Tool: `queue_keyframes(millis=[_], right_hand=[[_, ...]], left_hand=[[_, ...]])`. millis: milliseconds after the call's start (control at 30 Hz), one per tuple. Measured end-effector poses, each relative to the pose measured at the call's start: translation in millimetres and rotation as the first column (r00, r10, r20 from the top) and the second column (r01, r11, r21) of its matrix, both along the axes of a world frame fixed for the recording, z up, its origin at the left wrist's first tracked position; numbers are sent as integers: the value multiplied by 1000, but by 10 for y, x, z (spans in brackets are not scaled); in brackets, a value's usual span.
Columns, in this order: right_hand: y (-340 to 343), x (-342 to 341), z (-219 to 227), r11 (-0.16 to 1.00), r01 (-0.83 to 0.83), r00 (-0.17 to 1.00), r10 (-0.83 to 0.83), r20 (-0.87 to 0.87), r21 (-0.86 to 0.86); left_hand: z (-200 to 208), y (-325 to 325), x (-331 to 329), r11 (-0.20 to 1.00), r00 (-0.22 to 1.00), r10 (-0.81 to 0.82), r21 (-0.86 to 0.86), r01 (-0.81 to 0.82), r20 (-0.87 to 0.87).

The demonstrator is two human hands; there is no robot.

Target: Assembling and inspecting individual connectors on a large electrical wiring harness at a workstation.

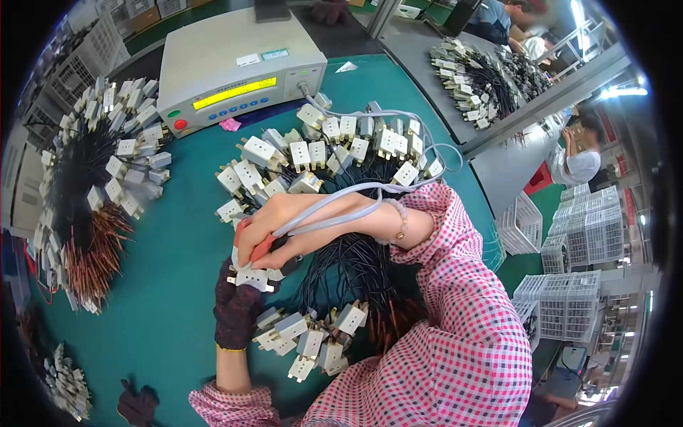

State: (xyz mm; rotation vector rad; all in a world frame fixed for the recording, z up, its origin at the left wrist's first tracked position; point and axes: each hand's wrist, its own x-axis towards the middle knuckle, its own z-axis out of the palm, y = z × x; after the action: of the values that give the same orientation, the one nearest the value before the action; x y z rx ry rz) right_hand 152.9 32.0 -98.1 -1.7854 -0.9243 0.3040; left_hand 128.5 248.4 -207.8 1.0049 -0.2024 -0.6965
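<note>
My right hand [284, 224], bare, is closed round a red-handled test probe [260, 245] with two grey cables running back over the wrist. It is held down against a white plug block [253, 278] with small holes and metal prongs. My left hand [236, 309], in a dark knitted glove, grips this block from below; its fingertips are partly hidden. Beyond my right hand lies a bundle of similar white and grey plug blocks [300, 155] with black wires [348, 267]. A smaller cluster of plug blocks [309, 344] rests beside my left wrist.
A beige bench tester [238, 67] with a lit yellow display stands at the back of the green table [181, 285]. Another wired plug bundle [117, 167] lies at left, and a dark glove [138, 403] near the front. White baskets [558, 306] and other people are at right.
</note>
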Motion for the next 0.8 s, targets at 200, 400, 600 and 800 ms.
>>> queue_keyframes(millis=[200,400,600,800], right_hand=[[-11,-55,-132,989,94,986,-77,-145,114],[41,5,-87,982,120,979,-93,-181,146],[-27,-7,-126,979,178,967,-156,-201,97],[-235,103,65,848,401,900,-291,-325,348]], left_hand=[[18,-38,-7,1000,987,-11,1,11,159],[-371,70,77,996,989,-23,92,10,147],[-15,-46,-31,995,995,41,82,-49,93],[204,2,5,951,891,-305,-159,266,-335]])
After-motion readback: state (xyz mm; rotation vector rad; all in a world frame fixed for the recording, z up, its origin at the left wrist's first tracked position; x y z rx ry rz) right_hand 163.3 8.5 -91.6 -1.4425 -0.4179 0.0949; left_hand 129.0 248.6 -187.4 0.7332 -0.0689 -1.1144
